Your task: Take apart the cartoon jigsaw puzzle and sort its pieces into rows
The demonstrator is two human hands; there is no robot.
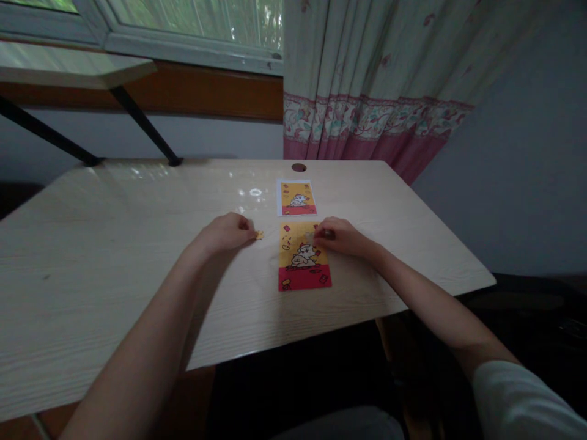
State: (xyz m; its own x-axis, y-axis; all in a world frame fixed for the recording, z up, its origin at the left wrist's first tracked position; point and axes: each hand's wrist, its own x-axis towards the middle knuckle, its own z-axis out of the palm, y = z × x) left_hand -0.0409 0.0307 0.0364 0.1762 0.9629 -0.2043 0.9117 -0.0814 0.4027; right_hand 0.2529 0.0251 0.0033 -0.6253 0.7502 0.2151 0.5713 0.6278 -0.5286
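Observation:
My left hand (229,231) is closed in a pinch at a small yellow jigsaw piece (259,234), just left of the puzzle. The jigsaw puzzle (304,278) lies flat on the table, yellow above and red below, with a white cartoon animal in its middle. Over its upper right part, my right hand (342,236) has its fingers pressed together. A pale spot (309,237) shows beside those fingertips; whether it is a gap or a piece I cannot tell. Behind the puzzle lies a printed picture (298,198) of the same design with a white margin.
The light wooden table (114,275) has a round cable hole (299,167) near its back edge. A raised shelf (73,66) on black metal legs (147,125) stands at the back left. A flowered curtain (367,116) hangs behind, beside the window (197,24).

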